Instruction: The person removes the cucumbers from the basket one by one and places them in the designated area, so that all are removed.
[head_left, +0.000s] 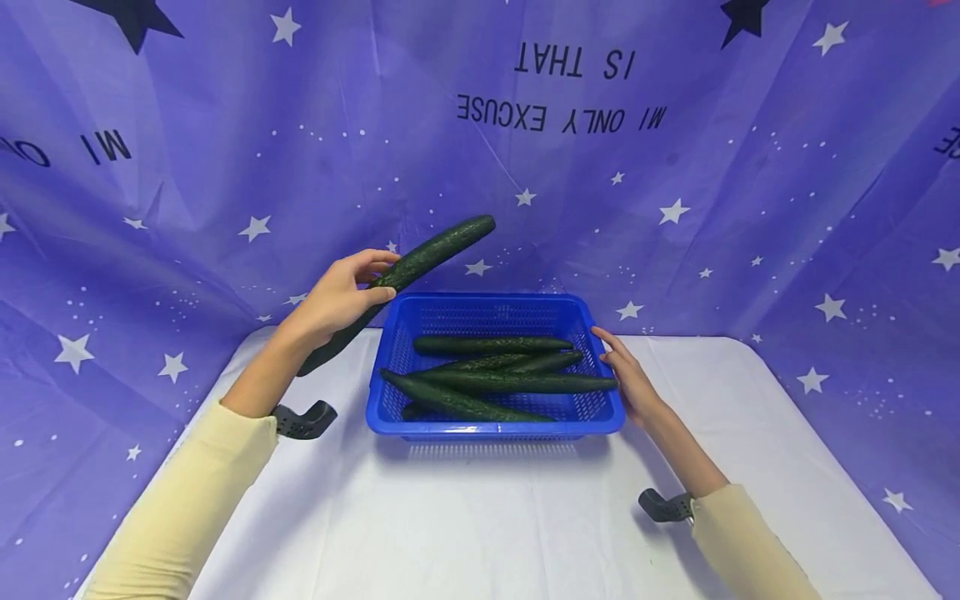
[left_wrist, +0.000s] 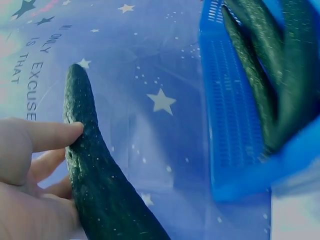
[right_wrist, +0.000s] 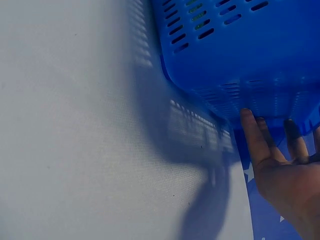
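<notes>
My left hand (head_left: 347, 296) grips a long dark green cucumber (head_left: 442, 248), thumb on the near side and fingers behind. The cucumber slants up to the right, above the left rim of a blue plastic basket (head_left: 491, 428). In the left wrist view the same cucumber (left_wrist: 102, 170) shows its bumpy skin, its lower end cut off by the frame. Several more cucumbers (head_left: 517, 382) lie crossed inside the basket. At the basket's right side is my right hand (head_left: 633, 387); in the right wrist view its fairly straight, spread fingers (right_wrist: 256, 137) touch the outer wall.
A white cloth-covered table (head_left: 465, 525) lies under the basket. Behind and on both sides hangs a purple curtain (head_left: 570, 192) with stars and lettering. Black wrist-worn devices (head_left: 306, 422) stick out near both sleeves.
</notes>
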